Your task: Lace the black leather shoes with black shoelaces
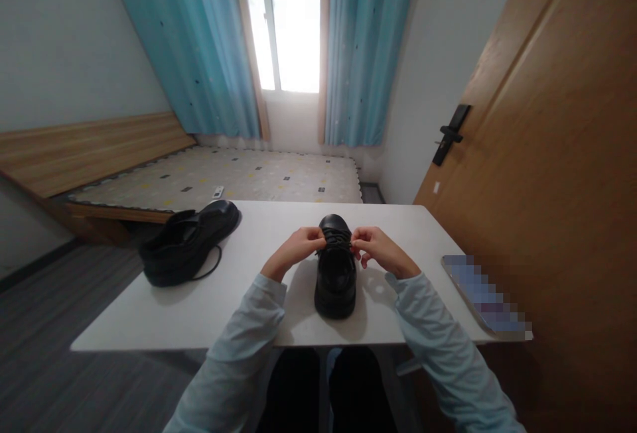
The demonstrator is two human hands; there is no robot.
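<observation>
Shoe [336, 274] is sitting mid-table [199, 313], its long axis running straight away from the person, toe far. Left hand [296, 249] and right hand [377, 249] are flanking it evenly, each pinching laces [337, 239] over the instep. Second shoe [188, 242] is lying well apart, leftward.

The white table [209, 313] lies bare across its lower-left and along the near edge. 2 shoes block it: 1 black shoe [336, 274] at centre, a second shoe [186, 242] at upper left. A flat blurred item [482, 297] fills the right edge.
</observation>
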